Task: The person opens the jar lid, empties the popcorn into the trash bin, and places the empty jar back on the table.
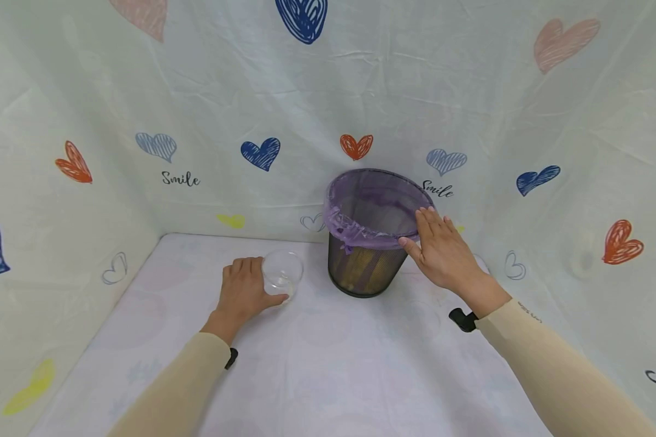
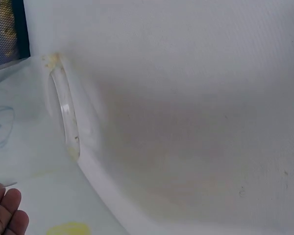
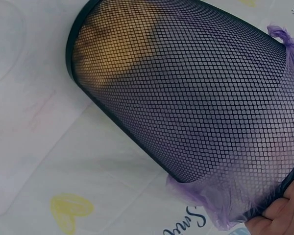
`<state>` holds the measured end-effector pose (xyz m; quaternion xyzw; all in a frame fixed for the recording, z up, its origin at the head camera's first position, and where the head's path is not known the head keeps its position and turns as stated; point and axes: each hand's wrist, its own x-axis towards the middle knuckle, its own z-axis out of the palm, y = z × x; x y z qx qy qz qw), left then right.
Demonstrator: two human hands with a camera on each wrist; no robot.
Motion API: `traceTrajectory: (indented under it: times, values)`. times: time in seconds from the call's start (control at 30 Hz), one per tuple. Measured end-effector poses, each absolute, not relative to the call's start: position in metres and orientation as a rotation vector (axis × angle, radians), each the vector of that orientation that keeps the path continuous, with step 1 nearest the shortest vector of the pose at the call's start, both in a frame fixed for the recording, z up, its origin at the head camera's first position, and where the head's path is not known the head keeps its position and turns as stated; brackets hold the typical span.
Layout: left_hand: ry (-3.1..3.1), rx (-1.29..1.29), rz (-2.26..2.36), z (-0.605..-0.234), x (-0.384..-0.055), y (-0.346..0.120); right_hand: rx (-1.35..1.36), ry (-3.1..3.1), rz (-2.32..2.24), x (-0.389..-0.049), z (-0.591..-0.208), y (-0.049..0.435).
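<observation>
My left hand (image 1: 243,288) holds a clear plastic cup (image 1: 282,269) over the table, with fingers on its far left side and the thumb at its near side. In the left wrist view, fingertips (image 2: 9,213) show at the lower left corner, and the see-through cup (image 2: 68,107) has yellowish specks along its edge. The right hand (image 1: 443,252) rests on the rim of a black mesh trash bin (image 1: 363,267), its fingers fairly straight and thumb spread. A purple bag (image 1: 355,233) lines the bin and folds over the rim. Something yellow-brown (image 3: 117,44) shows through the mesh low down.
The bin stands near the back edge of the white-covered table (image 1: 317,364). A white curtain (image 1: 213,79) printed with hearts and "Smile" surrounds the table at the back and both sides. The cup is left of the bin, with a gap between them.
</observation>
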<state>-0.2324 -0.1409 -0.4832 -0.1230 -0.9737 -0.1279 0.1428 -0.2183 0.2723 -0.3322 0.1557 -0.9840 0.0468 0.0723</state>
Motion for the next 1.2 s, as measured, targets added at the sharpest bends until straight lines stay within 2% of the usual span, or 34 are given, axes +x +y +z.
traceTrajectory:
  times: [1.2]
  values:
    - [-2.980, -0.195, -0.437, -0.481, -0.231, -0.153, 0.503, -2.918, 0.121, -0.221, -0.335, 0.275]
